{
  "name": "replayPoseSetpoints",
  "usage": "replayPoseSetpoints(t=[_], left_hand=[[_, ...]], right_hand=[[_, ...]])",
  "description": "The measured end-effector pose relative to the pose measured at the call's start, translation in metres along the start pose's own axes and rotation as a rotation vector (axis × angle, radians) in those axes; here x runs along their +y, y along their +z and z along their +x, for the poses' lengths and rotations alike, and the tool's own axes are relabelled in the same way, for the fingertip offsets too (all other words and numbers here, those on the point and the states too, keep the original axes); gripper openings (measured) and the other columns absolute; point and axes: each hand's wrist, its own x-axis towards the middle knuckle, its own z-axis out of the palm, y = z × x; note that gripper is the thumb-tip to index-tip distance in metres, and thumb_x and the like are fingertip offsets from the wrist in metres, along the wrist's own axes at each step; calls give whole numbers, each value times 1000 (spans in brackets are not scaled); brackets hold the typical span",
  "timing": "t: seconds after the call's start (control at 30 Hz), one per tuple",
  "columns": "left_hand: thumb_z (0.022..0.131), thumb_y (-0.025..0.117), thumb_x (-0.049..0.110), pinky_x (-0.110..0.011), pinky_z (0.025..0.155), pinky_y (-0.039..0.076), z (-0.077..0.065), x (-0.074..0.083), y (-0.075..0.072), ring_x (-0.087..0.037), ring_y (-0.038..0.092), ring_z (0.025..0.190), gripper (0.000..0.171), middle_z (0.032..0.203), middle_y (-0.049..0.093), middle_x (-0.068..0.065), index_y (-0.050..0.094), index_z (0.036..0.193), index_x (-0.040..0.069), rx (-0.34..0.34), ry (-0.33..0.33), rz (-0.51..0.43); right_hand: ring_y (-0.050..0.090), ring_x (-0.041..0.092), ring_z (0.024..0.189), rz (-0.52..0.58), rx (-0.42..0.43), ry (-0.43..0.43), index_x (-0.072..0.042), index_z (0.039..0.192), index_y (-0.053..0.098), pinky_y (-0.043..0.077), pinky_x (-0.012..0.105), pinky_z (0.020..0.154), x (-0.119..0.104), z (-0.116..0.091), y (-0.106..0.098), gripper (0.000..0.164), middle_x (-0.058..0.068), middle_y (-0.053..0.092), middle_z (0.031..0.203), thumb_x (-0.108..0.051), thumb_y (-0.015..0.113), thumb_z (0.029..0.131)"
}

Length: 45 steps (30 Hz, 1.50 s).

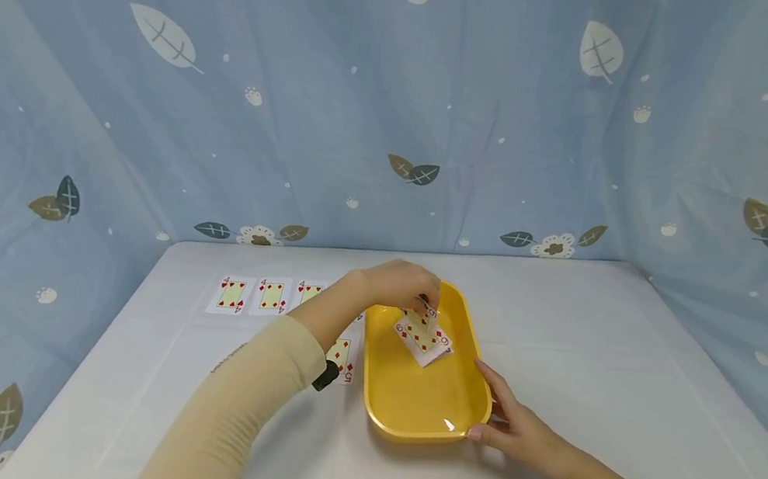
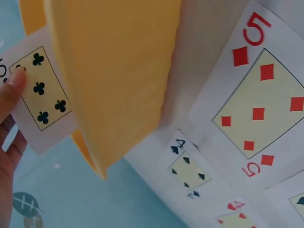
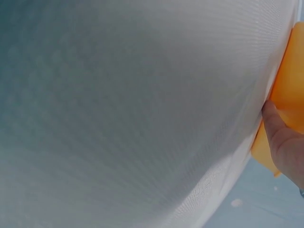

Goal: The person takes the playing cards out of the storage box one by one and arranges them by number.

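Note:
My left hand (image 1: 402, 282) is over the far left part of a yellow plastic tray (image 1: 409, 398). Between thumb and fingers it pinches a five of clubs (image 2: 47, 97), best seen in the left wrist view. Below it in the tray lies a six of diamonds (image 1: 423, 345), apparently over at least one other card. At the tray's near right corner, my right hand (image 1: 518, 433) grips the rim, with its thumb at the front and fingers along the side. The right wrist view shows only part of this hand against the yellow wall.
Left of the tray, face-up fours lie in a row, among them a four of diamonds (image 1: 272, 296) and a four of spades (image 2: 187, 170). A five of diamonds (image 2: 256, 114) lies nearer me, partly behind my left arm. A blue patterned curtain (image 1: 341, 110) hangs behind the white table (image 1: 592, 332).

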Motion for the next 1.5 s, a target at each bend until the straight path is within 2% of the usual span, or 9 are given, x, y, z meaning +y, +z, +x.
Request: replayPoseSetpoints(t=[0.1, 0.23, 0.37, 0.5, 0.63, 0.77, 0.93, 1.17, 1.5], left_hand=[[90, 65, 17, -22, 87, 46, -2, 0, -3, -8, 55, 92, 19, 105, 64, 7, 67, 109, 19, 52, -15, -101], [93, 59, 9, -21, 92, 45, -5, -1, -2, -9, 55, 101, 29, 120, 60, 6, 58, 120, 19, 103, -30, -269], [93, 57, 5, -20, 94, 44, -9, -2, 1, -8, 55, 103, 35, 129, 55, 5, 54, 126, 17, 143, -39, -380], [92, 60, 6, -20, 84, 49, -13, -6, 6, -9, 58, 94, 37, 129, 55, 4, 56, 127, 18, 201, -70, -495], [90, 64, 10, -23, 76, 53, -21, -10, 9, -12, 63, 89, 39, 126, 56, 0, 56, 127, 21, 275, -145, -661], [89, 66, 12, -32, 77, 56, -27, -12, 10, -14, 65, 88, 40, 114, 58, -4, 57, 126, 23, 307, -190, -795], [88, 66, 12, -39, 77, 56, -35, -13, 9, -17, 66, 84, 41, 106, 59, -6, 57, 127, 21, 316, -189, -853], [87, 66, 10, -32, 74, 57, -48, -13, 5, -18, 65, 86, 42, 98, 63, -9, 57, 128, 17, 373, -194, -898], [87, 67, 11, -34, 74, 57, -69, -1, -2, -20, 67, 85, 46, 93, 64, -11, 55, 130, 16, 366, -174, -982]], right_hand=[[46, 54, 117, 1, -1, 8, -3, 150, 3, 49, 46, 89, 1, 1, 0, 84, 40, 9, 147, -14, 63, 91], [47, 53, 116, -9, 7, 16, -3, 150, 4, 50, 46, 88, 2, 0, 0, 84, 40, 10, 147, -14, 63, 91], [48, 52, 115, -18, 14, 12, -2, 150, 5, 50, 45, 87, 2, 0, 0, 84, 40, 10, 147, -15, 64, 91], [48, 52, 115, -12, 9, 8, -2, 150, 5, 50, 46, 88, 2, 1, 0, 84, 40, 10, 147, -14, 63, 91], [48, 53, 115, -16, 8, -8, -2, 150, 4, 50, 46, 88, 2, 2, 1, 84, 40, 10, 147, -14, 63, 91], [47, 53, 116, -21, 12, -10, -2, 150, 5, 49, 47, 88, 3, 3, 1, 85, 39, 10, 147, -15, 64, 91], [48, 52, 115, -26, 13, -17, -1, 150, 5, 49, 47, 87, 2, 3, 0, 85, 39, 12, 147, -14, 64, 90], [50, 50, 113, -14, 16, -22, -2, 150, 5, 50, 45, 88, 1, 3, -1, 85, 39, 13, 147, -14, 64, 90], [50, 50, 113, -16, 22, -9, -1, 149, 5, 50, 45, 87, 2, 2, 1, 84, 38, 12, 147, -13, 64, 90]])
